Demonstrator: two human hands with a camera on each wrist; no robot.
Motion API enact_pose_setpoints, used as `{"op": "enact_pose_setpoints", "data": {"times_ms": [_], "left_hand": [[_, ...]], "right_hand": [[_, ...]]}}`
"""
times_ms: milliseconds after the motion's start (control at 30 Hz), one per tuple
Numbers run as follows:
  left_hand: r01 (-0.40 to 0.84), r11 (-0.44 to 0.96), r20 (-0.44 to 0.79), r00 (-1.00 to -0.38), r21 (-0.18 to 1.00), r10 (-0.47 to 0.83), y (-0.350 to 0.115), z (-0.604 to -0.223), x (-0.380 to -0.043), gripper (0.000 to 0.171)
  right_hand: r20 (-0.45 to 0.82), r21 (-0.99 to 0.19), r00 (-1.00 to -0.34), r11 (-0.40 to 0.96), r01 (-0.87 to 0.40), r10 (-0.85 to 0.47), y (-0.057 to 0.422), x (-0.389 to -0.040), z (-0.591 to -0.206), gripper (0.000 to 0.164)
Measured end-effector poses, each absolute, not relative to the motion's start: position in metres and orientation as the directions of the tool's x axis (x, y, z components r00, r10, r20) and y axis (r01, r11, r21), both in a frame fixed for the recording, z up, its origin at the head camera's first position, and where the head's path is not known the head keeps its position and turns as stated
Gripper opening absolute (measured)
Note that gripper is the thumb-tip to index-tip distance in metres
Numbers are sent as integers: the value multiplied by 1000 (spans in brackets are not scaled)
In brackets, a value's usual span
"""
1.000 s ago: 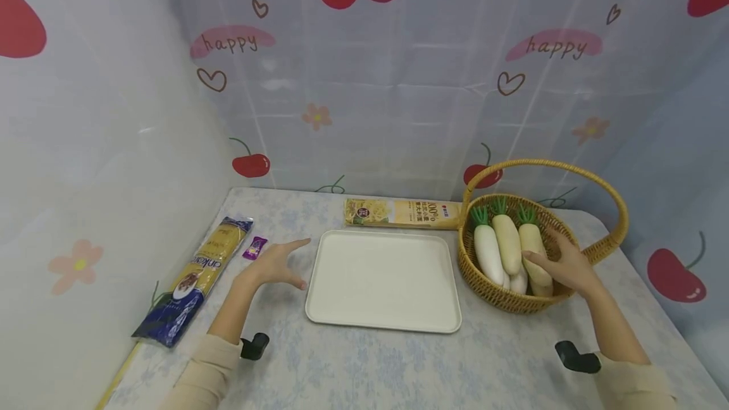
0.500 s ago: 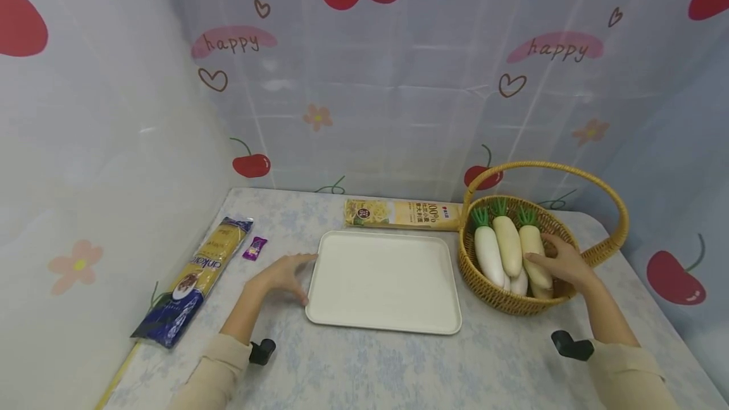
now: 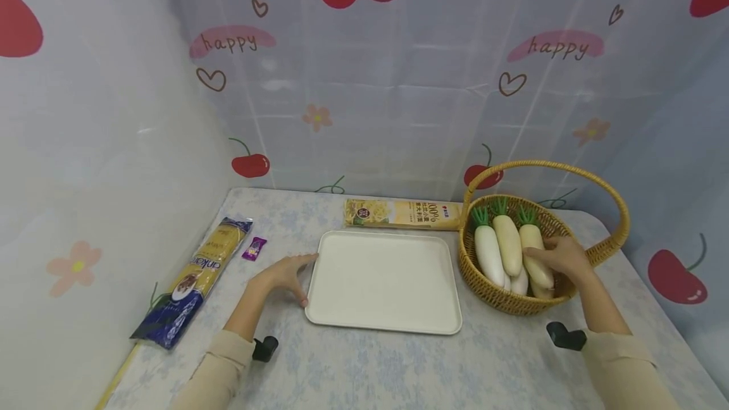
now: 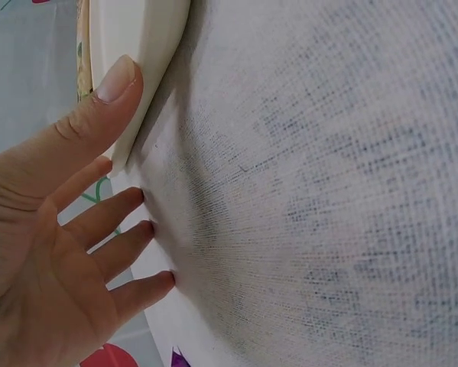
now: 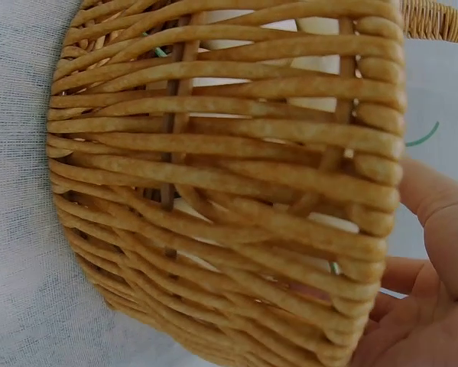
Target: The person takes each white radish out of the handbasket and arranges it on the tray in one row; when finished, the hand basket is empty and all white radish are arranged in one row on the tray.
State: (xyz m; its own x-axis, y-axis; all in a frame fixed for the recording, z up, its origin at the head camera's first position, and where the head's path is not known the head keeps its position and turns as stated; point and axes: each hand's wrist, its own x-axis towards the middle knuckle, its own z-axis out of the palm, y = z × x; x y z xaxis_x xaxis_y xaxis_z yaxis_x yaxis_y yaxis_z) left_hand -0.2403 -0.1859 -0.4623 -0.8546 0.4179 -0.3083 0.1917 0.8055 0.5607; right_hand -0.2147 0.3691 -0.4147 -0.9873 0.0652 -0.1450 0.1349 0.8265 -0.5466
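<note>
A white rectangular tray [image 3: 384, 282] lies flat on the table. At its left edge is my left hand [image 3: 281, 274], thumb and index finger spread along the rim. In the left wrist view the thumb [image 4: 118, 84] touches the tray's side [image 4: 164, 53], and the other fingers are extended. My right hand [image 3: 569, 259] reaches into the wicker basket [image 3: 494, 298] and holds the rightmost white radish [image 3: 533, 242], thumb on its near side. From the right wrist, the basket wall [image 5: 236, 168] hides the fingertips. Several more radishes, including a white radish [image 3: 488, 252], lie in the basket.
The basket's tall handle [image 3: 538, 163] arches above the radishes. A yellow pasta packet [image 3: 404, 214] lies behind the tray. On the left are a blue-and-gold pasta bag [image 3: 196, 280] and a small purple wrapped candy [image 3: 254, 248]. A printed curtain [image 3: 370, 93] hangs behind the table.
My left hand has moved right and down to the tray's left edge. My right hand has closed in on the rightmost radish and now grips it. The tray and basket look unmoved.
</note>
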Motion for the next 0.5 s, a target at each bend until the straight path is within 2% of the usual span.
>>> {"op": "enact_pose_setpoints", "data": {"times_ms": [167, 333, 500], "left_hand": [[208, 804, -296, -855, 557, 426, -186, -464, -241, 109], [183, 805, -308, -858, 564, 411, -185, -466, -241, 110], [154, 813, -327, -862, 561, 388, -183, -466, -241, 111]], "right_hand": [[-124, -536, -988, 832, 140, 87, 369, -217, -414, 51], [-171, -594, -983, 788, 161, 72, 373, -214, -415, 63], [-266, -667, -963, 711, 222, 52, 376, -206, -410, 85]]}}
